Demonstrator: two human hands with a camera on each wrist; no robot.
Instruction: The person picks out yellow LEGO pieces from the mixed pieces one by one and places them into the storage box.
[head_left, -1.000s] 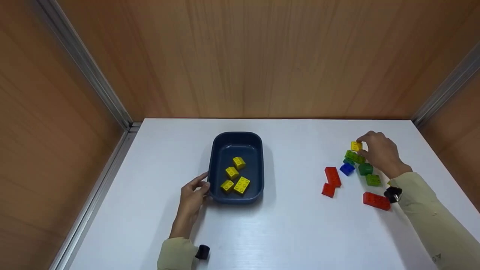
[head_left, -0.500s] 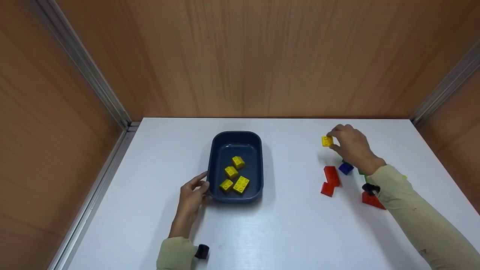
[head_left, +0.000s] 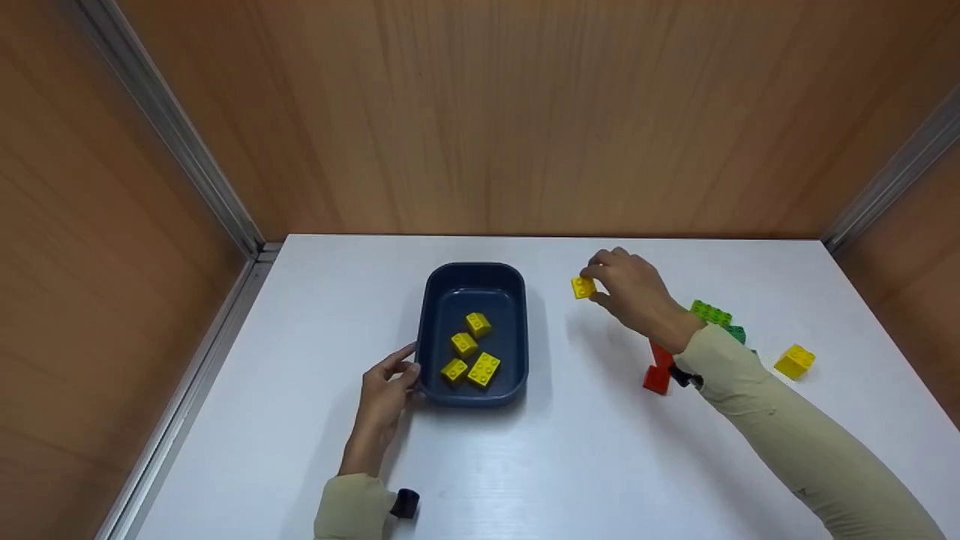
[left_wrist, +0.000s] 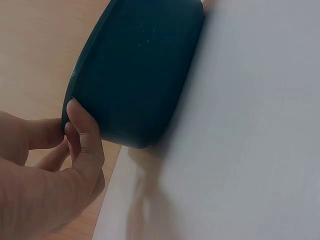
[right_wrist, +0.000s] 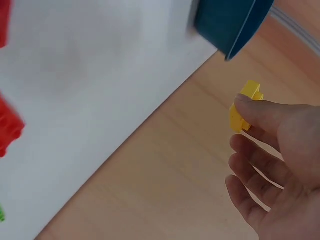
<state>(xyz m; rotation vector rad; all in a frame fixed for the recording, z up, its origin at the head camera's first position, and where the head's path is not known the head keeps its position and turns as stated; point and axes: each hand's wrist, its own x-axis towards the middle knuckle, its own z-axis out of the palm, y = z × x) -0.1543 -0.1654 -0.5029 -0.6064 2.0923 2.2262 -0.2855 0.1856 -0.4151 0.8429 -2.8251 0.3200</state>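
A dark blue tray (head_left: pixel 471 274) with several yellow toy bricks (head_left: pixel 484 370) inside sits left of the table's middle. My left hand (head_left: pixel 386 397) grips its left rim; in the left wrist view, the thumb and fingers (left_wrist: pixel 85 130) pinch that rim. Between tray and brick pile, my right hand (head_left: pixel 634 292) pinches a small yellow brick (head_left: pixel 582 287) between thumb and forefinger, above the table. The right wrist view shows this yellow brick (right_wrist: pixel 246 106) side-on, the other fingers loosely spread beneath it.
On the right of the white table (head_left: pixel 525 465), partly behind my right forearm, lie red bricks (head_left: pixel 657 379), green bricks (head_left: pixel 711 313) and another yellow brick (head_left: pixel 795 361). A wooden panel (head_left: pixel 480 120) stands along the back edge.
My right hand has lifted the yellow brick from beside the green ones and carried it left toward the tray. My left hand and the tray have stayed in place.
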